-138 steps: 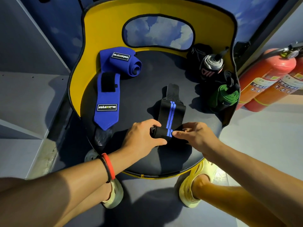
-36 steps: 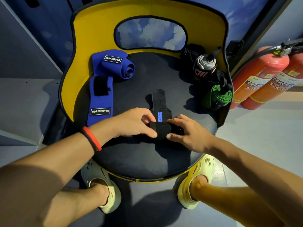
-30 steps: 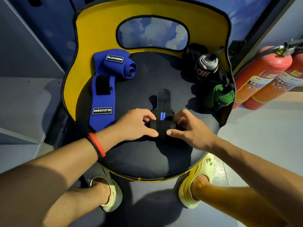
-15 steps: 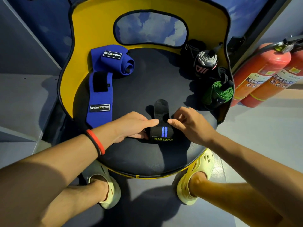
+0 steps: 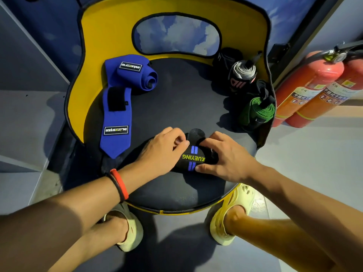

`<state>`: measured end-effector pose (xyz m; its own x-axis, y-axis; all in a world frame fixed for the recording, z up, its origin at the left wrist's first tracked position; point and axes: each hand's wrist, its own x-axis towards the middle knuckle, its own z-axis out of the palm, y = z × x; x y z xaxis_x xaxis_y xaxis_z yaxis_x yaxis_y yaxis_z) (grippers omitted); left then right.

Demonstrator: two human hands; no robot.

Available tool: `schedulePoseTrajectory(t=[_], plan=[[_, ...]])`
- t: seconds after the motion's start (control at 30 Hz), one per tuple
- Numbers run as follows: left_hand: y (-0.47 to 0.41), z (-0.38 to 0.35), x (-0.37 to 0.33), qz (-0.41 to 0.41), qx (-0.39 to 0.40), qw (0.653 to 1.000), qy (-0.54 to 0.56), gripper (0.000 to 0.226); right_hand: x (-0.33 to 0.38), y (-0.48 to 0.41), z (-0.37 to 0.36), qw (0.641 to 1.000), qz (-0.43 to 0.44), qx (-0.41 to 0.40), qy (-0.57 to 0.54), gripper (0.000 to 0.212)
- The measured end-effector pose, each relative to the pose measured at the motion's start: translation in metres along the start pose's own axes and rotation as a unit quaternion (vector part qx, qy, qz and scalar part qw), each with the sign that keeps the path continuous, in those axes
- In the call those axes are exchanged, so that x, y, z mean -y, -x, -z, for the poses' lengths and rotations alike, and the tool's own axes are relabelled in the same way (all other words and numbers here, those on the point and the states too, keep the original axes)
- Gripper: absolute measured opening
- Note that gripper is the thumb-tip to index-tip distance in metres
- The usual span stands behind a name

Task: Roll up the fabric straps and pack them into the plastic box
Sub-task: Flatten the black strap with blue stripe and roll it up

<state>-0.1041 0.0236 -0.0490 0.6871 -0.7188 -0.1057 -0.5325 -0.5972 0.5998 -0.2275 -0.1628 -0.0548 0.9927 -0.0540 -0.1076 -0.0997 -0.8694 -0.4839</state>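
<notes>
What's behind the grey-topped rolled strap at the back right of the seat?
A black bundle, likely another rolled strap, stands behind the grey-topped roll, against the yellow chair back. Part of it is covered by that roll, so its fastening cannot be seen.

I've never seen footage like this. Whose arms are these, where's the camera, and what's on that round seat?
No machine here: a person wears one camera on the head, looking down at their own bare hands. The left hand and right hand grip a black strap, nearly rolled up, on a dark chair seat. Also on the seat: a flat blue strap, a blue roll, a grey-topped roll and a green roll. Two fire extinguishers stand to the right.
</notes>
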Motion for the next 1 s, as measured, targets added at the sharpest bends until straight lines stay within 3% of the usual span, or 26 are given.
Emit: schedulePoseTrajectory(t=[0.03, 0.1, 0.2, 0.33, 0.43, 0.57, 0.63, 0.73, 0.8, 0.93, 1.0], plan=[[0.000, 0.004, 0.003, -0.041, 0.020, 0.999, 0.020, 0.018, -0.001, -0.001, 0.002, 1.000, -0.008, 0.007, -0.007, 0.056], [0.002, 0.009, 0.011, -0.090, 0.090, 0.992, 0.005, 0.042, -0.001, -0.004, 0.004, 0.998, -0.037, 0.028, -0.032, 0.050], [0.004, 0.009, 0.020, -0.105, 0.125, 0.986, -0.030, 0.068, 0.002, -0.004, 0.004, 0.989, -0.083, 0.074, -0.096, 0.038], [-0.001, 0.012, 0.021, -0.078, 0.124, 0.989, -0.002, 0.066, 0.002, -0.002, 0.001, 0.983, -0.085, 0.060, -0.150, 0.037], [-0.006, 0.017, 0.016, -0.063, 0.150, 0.987, -0.012, 0.059, 0.000, -0.004, 0.004, 0.996, -0.027, 0.027, -0.080, 0.036], [-0.018, 0.022, 0.010, -0.021, 0.221, 0.975, -0.026, 0.049, 0.009, -0.004, 0.004, 0.995, 0.083, -0.049, -0.006, 0.018], [-0.024, 0.023, 0.012, -0.009, 0.248, 0.968, -0.019, 0.053, 0.012, 0.000, 0.004, 0.994, 0.090, -0.060, 0.020, 0.024], [-0.022, 0.019, 0.016, 0.029, 0.213, 0.976, 0.039, 0.053, 0.008, 0.003, 0.005, 0.996, 0.072, -0.016, 0.054, 0.055], [-0.020, 0.013, 0.017, 0.015, 0.166, 0.984, 0.065, 0.047, 0.006, 0.002, 0.001, 0.996, 0.062, -0.010, 0.071, 0.065], [-0.012, 0.006, 0.014, -0.136, 0.065, 0.988, 0.036, 0.031, 0.005, -0.006, 0.003, 0.999, 0.032, -0.012, 0.036, 0.059], [-0.008, 0.007, 0.013, -0.188, 0.066, 0.980, -0.022, 0.043, 0.004, -0.009, 0.006, 0.999, 0.017, 0.000, 0.032, 0.057]])
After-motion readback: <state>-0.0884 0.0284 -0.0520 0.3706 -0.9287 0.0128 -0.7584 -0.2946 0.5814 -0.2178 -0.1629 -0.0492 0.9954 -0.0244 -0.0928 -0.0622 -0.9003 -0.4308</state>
